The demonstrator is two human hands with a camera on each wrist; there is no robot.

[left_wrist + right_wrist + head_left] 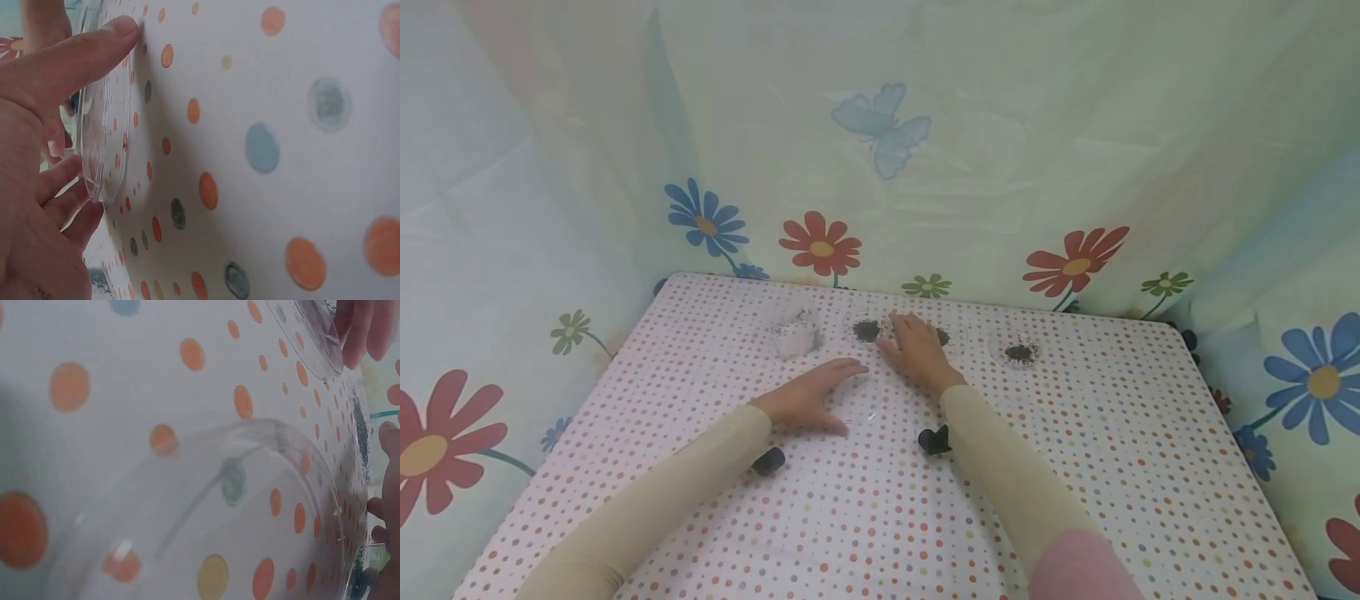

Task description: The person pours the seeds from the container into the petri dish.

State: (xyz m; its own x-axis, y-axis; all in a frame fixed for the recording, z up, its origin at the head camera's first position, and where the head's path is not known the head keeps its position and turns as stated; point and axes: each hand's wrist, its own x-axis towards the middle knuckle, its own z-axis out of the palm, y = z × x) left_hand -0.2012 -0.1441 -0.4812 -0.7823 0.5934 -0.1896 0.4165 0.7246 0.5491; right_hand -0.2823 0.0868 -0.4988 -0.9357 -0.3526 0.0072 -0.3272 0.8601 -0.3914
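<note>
My left hand (pixel 808 398) curves around a clear round dish (pixel 103 144) lying on the dotted cloth. Its thumb is at one side of the rim and its fingertips at the other. My right hand (pixel 919 352) reaches further forward, fingers extended between two shallow clear dishes with dark grainy stuff: the left one (pixel 866 331) shows beside the thumb, the right one (pixel 942 337) is partly hidden behind the hand. Whether the right fingertips touch either dish, I cannot tell. Under the right wrist lies another clear dish (pixel 275 434).
A clear dish with whitish stuff and dark specks (pixel 794 333) stands at the back left. Another dish of dark grains (pixel 1019 353) is to the right. The dotted cloth (pixel 850 533) covers the table; flowered sheets (pixel 970 183) hang behind and on both sides.
</note>
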